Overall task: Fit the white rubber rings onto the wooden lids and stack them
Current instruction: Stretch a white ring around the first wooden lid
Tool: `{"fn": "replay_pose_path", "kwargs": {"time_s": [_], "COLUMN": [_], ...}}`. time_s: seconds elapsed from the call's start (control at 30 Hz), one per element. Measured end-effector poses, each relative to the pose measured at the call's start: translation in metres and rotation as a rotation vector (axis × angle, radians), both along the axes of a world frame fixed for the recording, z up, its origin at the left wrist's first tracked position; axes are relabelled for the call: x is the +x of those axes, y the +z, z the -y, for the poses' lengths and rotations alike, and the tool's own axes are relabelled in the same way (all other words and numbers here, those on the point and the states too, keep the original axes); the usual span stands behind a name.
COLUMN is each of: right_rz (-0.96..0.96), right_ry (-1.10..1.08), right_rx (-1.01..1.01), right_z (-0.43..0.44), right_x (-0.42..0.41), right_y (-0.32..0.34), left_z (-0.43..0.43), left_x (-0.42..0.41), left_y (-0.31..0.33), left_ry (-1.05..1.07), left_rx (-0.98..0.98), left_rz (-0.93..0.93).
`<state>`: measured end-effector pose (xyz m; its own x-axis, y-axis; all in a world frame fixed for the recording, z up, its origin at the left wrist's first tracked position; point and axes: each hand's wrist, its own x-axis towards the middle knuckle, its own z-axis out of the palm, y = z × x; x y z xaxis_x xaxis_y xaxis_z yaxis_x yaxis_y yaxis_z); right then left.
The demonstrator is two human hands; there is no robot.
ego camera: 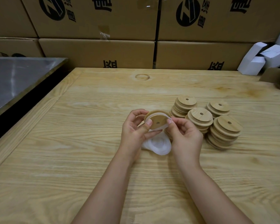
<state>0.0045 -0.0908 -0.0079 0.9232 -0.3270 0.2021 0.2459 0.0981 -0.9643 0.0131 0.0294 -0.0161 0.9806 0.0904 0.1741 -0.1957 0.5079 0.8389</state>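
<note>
A pale wooden bench (71,159) stands against a wall of stacked cardboard boxes (95,50) printed in black. A grey metal tabletop (15,75) sits just beside it at left. Small white cartons (257,62) lie far right.

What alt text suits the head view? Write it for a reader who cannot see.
Two hands hold a round wooden lid over a wooden table: the left hand grips it, the right hand pinches a white rubber ring against its rim. More white rings lie beneath; stacks of lids stand to the right.
</note>
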Motion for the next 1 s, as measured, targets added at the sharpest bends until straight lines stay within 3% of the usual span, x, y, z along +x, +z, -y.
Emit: {"fn": "replay_pose_path", "kwargs": {"time_s": [0.47,0.67,0.87,1.0], "right_rz": [-0.036,0.033,0.104,0.15], "right_ry": [0.113,0.059,0.054,-0.05], "right_rx": [0.065,-0.041,-0.21,-0.412], "right_z": [0.002,0.003,0.002,0.0], "right_x": [-0.002,-0.002,-0.004,-0.004], "right_y": [0.008,0.007,0.005,0.0], "left_z": [-0.007,-0.011,-0.012,-0.009], "left_x": [0.003,0.001,0.001,0.003], "left_y": [0.002,-0.001,-0.002,-0.005], "left_ry": [-0.06,-0.148,-0.022,-0.018], "left_rx": [-0.146,-0.111,0.198,0.104], "left_rz": [-0.053,-0.045,0.008,-0.03]}}
